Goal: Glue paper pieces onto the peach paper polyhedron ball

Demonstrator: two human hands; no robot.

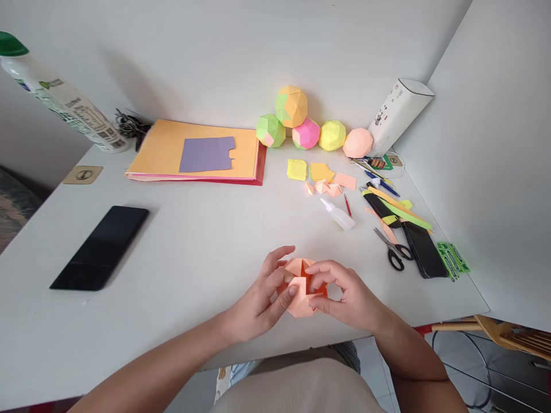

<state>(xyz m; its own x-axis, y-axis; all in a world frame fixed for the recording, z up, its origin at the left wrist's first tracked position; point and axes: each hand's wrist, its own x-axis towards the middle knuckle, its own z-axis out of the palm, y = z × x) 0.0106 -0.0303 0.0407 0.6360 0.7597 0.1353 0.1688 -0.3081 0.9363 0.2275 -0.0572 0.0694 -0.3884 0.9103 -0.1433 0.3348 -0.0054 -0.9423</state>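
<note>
Between my two hands, near the table's front edge, is a peach folded-paper ball (299,307) with an opening in its side that shows a deeper orange inside. My left hand (269,292) grips its left side, thumb on the near face and fingers behind. On the right, my right hand (344,292) pinches the rim of the opening, with some fingertips reaching inside. Beyond the hands lie a white glue bottle (340,216), a red pen-like stick (348,205) and small folded peach paper pieces (322,186).
Finished paper balls (305,133) stand along the wall. A stack of coloured paper (167,146) lies at the back left, a black phone (101,246) at left. Scissors (392,249), a black case (424,249) and paper strips (407,212) lie at right.
</note>
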